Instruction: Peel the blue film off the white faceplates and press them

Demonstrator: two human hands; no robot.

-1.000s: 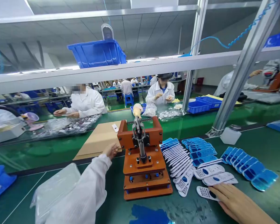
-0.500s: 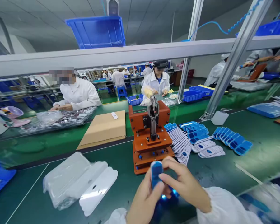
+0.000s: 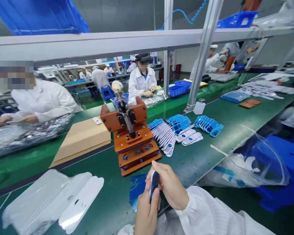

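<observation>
Between my hands is a small rounded panel (image 3: pixel 154 183), white along its edge with a shiny blue film on its face, tilted on its side. My left hand (image 3: pixel 147 209) wraps round its lower part. The fingers of my right hand (image 3: pixel 170 184) pinch its upper end. Beneath my hands a crumpled piece of blue film (image 3: pixel 137 189) lies on the green bench. Just beyond stands an orange press fixture (image 3: pixel 137 148) with a metal toggle lever. White and blue panels (image 3: pixel 165 135) are fanned out to its right.
Clear plastic-wrapped white sheets (image 3: pixel 74 207) lie at the left. Behind them is a cardboard box (image 3: pixel 83 140) with a white piece on top. A white bottle (image 3: pixel 199 107) stands by the metal post. A clear bag of scraps (image 3: pixel 237 166) hangs beside the bench edge. Co-workers sit opposite.
My view has swung to the right, so the bench things sit further left. The panel has turned from face-on to edge-on in my hands. Blue film on the bench now shows beside them.
</observation>
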